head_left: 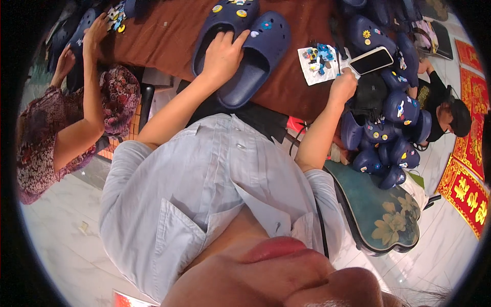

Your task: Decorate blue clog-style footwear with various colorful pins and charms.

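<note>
A pair of navy clogs lies on the brown cloth: the left clog [204, 46] partly under the right clog [273, 43]. Both carry colourful charms on their holed uppers. My left hand [224, 59] grips the clogs where they meet, some fingers at the left clog's opening and one stretched onto the right clog's upper beside a white charm. My right hand [343, 86] is closed at the edge of a white sheet [312, 77] bearing small blue and yellow charms [321, 55]. Whatever its fingers hold is too small to make out.
A white-framed phone [371, 60] lies beside my right hand. Several charmed navy clogs [401, 107] are heaped to the right, above a teal floral stool seat [381, 215]. At left, another person's hands [94, 33] work near more clogs; a person in a black cap [455, 115] is at far right.
</note>
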`<action>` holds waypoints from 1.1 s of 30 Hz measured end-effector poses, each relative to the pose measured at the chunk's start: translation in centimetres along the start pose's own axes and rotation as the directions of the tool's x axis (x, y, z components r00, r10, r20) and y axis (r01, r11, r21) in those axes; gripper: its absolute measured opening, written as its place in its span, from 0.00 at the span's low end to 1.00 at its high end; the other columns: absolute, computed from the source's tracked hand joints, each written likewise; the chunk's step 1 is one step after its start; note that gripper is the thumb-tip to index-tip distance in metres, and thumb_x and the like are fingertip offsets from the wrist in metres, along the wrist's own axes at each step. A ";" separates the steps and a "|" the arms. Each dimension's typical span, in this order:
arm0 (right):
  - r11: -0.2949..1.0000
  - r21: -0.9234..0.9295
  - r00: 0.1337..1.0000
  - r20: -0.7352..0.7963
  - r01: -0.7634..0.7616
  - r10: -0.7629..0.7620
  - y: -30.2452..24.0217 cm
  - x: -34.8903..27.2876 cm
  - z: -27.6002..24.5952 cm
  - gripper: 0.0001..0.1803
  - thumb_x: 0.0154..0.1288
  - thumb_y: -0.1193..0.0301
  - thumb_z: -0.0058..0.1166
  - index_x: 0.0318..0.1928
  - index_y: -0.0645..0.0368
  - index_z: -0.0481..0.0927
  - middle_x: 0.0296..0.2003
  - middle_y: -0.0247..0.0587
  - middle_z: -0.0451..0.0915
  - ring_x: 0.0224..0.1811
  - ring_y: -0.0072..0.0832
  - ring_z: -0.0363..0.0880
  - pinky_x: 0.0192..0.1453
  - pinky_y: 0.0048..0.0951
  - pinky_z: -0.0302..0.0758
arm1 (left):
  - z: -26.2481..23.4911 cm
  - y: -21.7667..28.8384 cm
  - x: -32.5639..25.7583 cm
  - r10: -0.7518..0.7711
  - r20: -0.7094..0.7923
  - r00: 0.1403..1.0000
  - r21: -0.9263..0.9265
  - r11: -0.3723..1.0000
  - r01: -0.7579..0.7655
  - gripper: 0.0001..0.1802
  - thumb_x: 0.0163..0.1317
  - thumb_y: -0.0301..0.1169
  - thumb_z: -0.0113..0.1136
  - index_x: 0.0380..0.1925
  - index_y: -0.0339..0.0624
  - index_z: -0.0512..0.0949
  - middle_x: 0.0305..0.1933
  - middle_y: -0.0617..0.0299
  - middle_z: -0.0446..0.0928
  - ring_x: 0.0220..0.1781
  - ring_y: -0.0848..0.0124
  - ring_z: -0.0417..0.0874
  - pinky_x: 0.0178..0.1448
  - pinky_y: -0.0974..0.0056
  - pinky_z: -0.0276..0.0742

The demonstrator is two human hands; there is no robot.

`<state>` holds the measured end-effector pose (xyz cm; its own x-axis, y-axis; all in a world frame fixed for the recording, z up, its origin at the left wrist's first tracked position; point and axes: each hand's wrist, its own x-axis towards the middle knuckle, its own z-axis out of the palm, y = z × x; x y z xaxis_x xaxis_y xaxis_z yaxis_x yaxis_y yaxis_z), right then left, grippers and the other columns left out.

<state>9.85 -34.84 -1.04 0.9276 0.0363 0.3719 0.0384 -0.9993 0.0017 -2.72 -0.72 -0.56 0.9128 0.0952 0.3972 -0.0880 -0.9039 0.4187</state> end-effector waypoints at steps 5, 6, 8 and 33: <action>0.987 -0.096 0.985 0.125 0.131 -0.119 -0.1 0.0 0.0 0.09 0.62 0.77 0.48 0.36 0.61 0.83 0.35 0.51 0.82 0.41 0.51 0.83 0.45 0.49 0.78 | 0.0 0.1 -0.1 -0.011 -0.010 1.000 -0.017 1.000 0.011 0.33 0.55 0.26 0.64 0.64 0.51 0.73 0.45 0.50 0.76 0.47 0.52 0.78 0.50 0.52 0.79; 0.986 -0.090 0.983 0.128 0.141 -0.129 -0.1 0.0 0.1 0.09 0.62 0.77 0.48 0.36 0.61 0.83 0.35 0.51 0.82 0.41 0.51 0.83 0.45 0.49 0.78 | 0.0 0.1 -0.1 -0.012 0.000 1.000 -0.034 0.999 0.012 0.33 0.55 0.26 0.65 0.64 0.51 0.73 0.44 0.50 0.76 0.47 0.52 0.78 0.50 0.52 0.79; 0.994 -0.053 0.989 0.114 0.098 -0.092 0.1 0.2 0.0 0.09 0.60 0.78 0.51 0.38 0.61 0.84 0.36 0.52 0.82 0.42 0.51 0.82 0.46 0.49 0.78 | 0.0 0.1 -0.1 -0.014 -0.024 1.000 -0.045 0.999 0.012 0.33 0.54 0.26 0.65 0.64 0.52 0.74 0.43 0.51 0.75 0.45 0.53 0.77 0.48 0.52 0.79; 0.424 0.659 0.727 -0.282 0.621 -0.627 -19.1 0.8 -2.6 0.13 0.57 0.82 0.58 0.44 0.62 0.82 0.45 0.46 0.82 0.53 0.46 0.78 0.55 0.41 0.75 | 0.2 0.6 -0.2 -0.026 -0.047 0.999 0.033 0.999 0.028 0.30 0.51 0.27 0.67 0.59 0.49 0.78 0.42 0.54 0.77 0.44 0.56 0.78 0.45 0.54 0.78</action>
<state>8.88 -15.78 1.67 0.5452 0.6490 0.5306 0.8374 -0.3929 -0.3799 -2.84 -1.36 -0.58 0.8948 0.1382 0.4244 -0.0495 -0.9142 0.4021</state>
